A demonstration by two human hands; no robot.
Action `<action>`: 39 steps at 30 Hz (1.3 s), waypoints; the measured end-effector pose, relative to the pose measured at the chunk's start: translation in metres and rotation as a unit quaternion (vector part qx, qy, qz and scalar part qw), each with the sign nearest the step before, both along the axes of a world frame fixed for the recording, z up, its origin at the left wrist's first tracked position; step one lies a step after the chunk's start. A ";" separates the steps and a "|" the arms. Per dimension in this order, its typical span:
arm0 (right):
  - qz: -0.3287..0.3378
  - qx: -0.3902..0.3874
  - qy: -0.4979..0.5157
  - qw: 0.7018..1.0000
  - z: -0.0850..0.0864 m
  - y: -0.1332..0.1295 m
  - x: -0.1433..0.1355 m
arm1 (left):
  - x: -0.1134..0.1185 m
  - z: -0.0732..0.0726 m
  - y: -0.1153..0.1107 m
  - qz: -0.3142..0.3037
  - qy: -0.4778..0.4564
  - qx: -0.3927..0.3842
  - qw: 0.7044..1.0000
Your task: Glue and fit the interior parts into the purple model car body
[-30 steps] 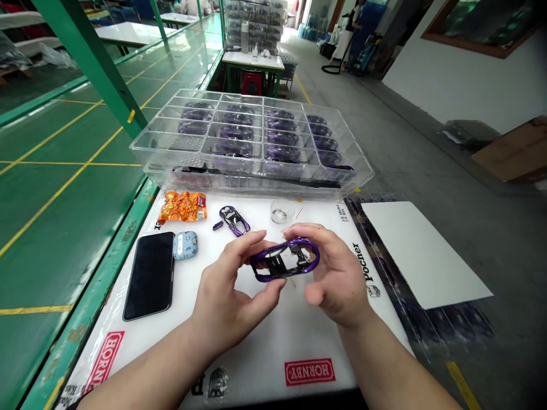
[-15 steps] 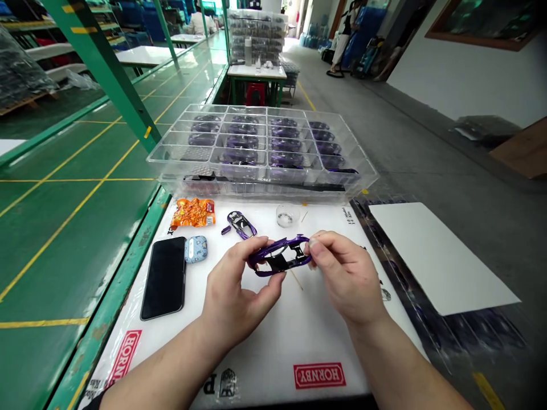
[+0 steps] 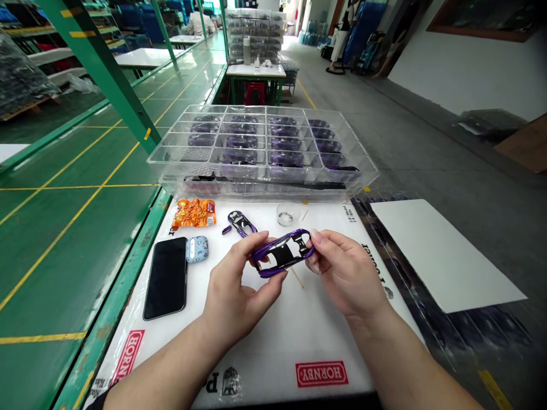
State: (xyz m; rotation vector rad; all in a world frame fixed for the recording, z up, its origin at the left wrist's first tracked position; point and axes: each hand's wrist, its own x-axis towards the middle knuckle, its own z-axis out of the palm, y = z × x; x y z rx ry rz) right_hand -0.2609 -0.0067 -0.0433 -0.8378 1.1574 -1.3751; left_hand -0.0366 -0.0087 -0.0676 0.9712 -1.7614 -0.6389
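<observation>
Between my two hands, above the white table (image 3: 273, 353), is a purple and black toy car body shell (image 3: 280, 256) with open window gaps. My left hand (image 3: 239, 285) grips its left end, thumb below and fingers above. The right end is pinched by the thumb and fingertips of my right hand (image 3: 346, 273). Just behind lies a second purple car body (image 3: 242, 223) with a small purple piece (image 3: 226, 230) beside it. A thin stick (image 3: 297, 278) rests on the table under the held shell. Farther back is a small clear dish (image 3: 288, 214) with tiny dark bits inside.
A clear compartment tray (image 3: 265, 185) of purple car bodies spans the table's back. On the left lie a phone (image 3: 166, 279), a blue patterned case (image 3: 197, 249) and an orange packet (image 3: 194, 213). At right, a white board (image 3: 448, 256) covers more packed parts. A green post (image 3: 111, 80) rises at left.
The car body shell has tilted in my hands, so more of its open face shows and its right end sits higher. Both hands keep their hold.
</observation>
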 end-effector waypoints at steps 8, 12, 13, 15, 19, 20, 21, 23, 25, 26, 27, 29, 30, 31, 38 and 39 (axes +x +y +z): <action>0.007 -0.016 0.045 0.999 -0.001 0.004 0.000 | 0.000 -0.003 0.000 -0.006 0.040 0.015 0.999; 0.000 -0.030 0.053 0.998 -0.001 0.006 0.000 | 0.001 -0.002 0.000 -0.008 0.048 0.022 0.999; -0.003 -0.034 0.046 0.998 -0.002 0.006 0.000 | 0.001 -0.002 0.001 -0.008 0.049 0.025 0.998; 0.001 -0.040 0.032 0.999 -0.003 0.006 0.000 | 0.002 -0.002 0.001 -0.007 0.052 0.030 0.998; 0.031 -0.063 0.042 0.997 -0.006 0.008 0.001 | 0.002 -0.004 0.001 -0.012 0.058 0.038 0.998; 0.035 -0.072 0.048 0.996 -0.007 0.008 0.001 | 0.002 -0.004 0.001 -0.015 0.058 0.039 0.997; 0.036 -0.078 0.053 0.995 -0.007 0.009 0.001 | 0.002 -0.004 0.001 -0.018 0.058 0.040 0.997; 0.032 -0.085 0.062 0.994 -0.007 0.010 0.001 | 0.001 -0.005 0.001 -0.025 0.057 0.038 0.997; 0.028 -0.082 0.070 0.994 -0.007 0.009 0.002 | 0.001 -0.005 0.001 -0.026 0.054 0.035 0.998; 0.027 -0.079 0.072 0.994 -0.006 0.009 0.002 | 0.001 -0.005 0.001 -0.024 0.052 0.032 0.998; 0.027 -0.077 0.073 0.994 -0.006 0.009 0.001 | 0.000 -0.005 0.001 -0.020 0.049 0.029 0.998; 0.025 -0.072 0.072 0.994 -0.006 0.009 0.001 | 0.000 -0.004 0.001 -0.012 0.043 0.022 0.999; 0.023 -0.071 0.071 0.995 -0.006 0.009 0.001 | -0.001 -0.004 0.001 -0.008 0.042 0.018 0.999; 0.021 -0.070 0.073 0.995 -0.006 0.010 0.000 | -0.001 -0.003 0.002 -0.005 0.040 0.015 0.999; 0.032 -0.080 0.082 0.993 -0.007 0.013 -0.003 | -0.002 0.000 0.002 0.011 0.042 -0.005 0.999; 0.034 -0.083 0.080 0.993 -0.008 0.013 -0.004 | -0.001 0.000 0.002 0.011 0.044 -0.005 0.999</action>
